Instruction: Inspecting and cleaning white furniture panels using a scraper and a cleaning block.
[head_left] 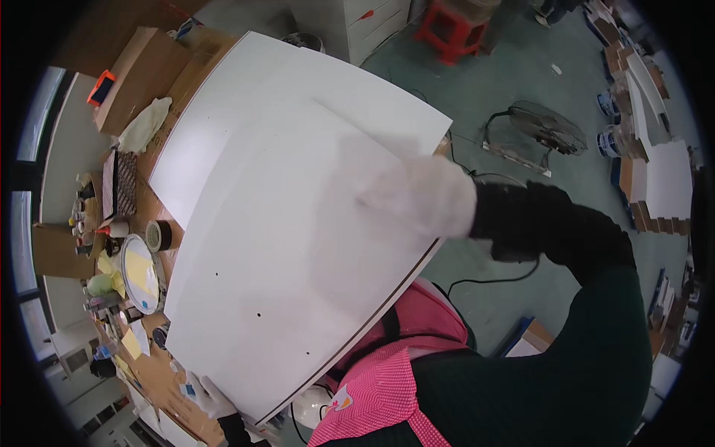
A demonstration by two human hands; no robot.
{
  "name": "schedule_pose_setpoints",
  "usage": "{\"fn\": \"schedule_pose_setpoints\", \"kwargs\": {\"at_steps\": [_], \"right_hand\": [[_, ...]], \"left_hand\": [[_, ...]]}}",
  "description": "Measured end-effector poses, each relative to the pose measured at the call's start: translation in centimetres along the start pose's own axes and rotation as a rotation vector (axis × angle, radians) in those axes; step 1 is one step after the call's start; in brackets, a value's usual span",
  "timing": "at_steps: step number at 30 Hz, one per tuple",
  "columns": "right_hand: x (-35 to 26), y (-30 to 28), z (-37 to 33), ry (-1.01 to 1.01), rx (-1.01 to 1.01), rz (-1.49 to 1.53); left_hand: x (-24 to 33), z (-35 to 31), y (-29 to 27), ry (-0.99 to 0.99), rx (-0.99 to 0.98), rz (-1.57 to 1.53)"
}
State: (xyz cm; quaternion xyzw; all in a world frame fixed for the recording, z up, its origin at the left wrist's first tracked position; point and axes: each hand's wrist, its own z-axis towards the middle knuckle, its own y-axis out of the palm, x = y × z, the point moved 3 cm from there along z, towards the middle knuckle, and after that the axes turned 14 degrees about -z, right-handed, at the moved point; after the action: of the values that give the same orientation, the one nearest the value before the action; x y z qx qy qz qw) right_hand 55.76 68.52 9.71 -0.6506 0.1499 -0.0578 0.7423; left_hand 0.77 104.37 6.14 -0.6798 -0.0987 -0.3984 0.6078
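Note:
A large white panel point(246, 253) with a few small dark holes lies before me, on top of another white panel point(201, 149). My right hand point(424, 195), in a white glove, is over the right part of the top panel. Motion smears its fingers, so whether it holds anything is unclear. My left hand point(211, 396), also white-gloved, rests by the panel's lower left corner with its fingers stretched apart. Beside those fingertips is a small blue piece point(187, 390) on the wooden table point(165, 384).
Along the table's left side stand a round tin point(158, 235), a round tray point(128, 277) with yellow sheets, and bottles. A cardboard box point(141, 78) and cloth point(146, 125) lie farther off. On the green floor are a fan point(547, 128), cables and a red stool point(450, 31).

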Motion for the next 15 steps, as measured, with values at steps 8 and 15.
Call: {"fn": "schedule_pose_setpoints", "kwargs": {"at_steps": [8, 15], "right_hand": [[2.9, -1.8, 1.2, 0.109, 0.103, 0.002], [2.0, -2.1, 0.6, 0.166, -0.177, -0.08]], "left_hand": [[-0.2, 0.4, 0.1, 0.044, 0.009, 0.079], [0.0, 0.4, 0.1, 0.077, -0.01, 0.05]]}}
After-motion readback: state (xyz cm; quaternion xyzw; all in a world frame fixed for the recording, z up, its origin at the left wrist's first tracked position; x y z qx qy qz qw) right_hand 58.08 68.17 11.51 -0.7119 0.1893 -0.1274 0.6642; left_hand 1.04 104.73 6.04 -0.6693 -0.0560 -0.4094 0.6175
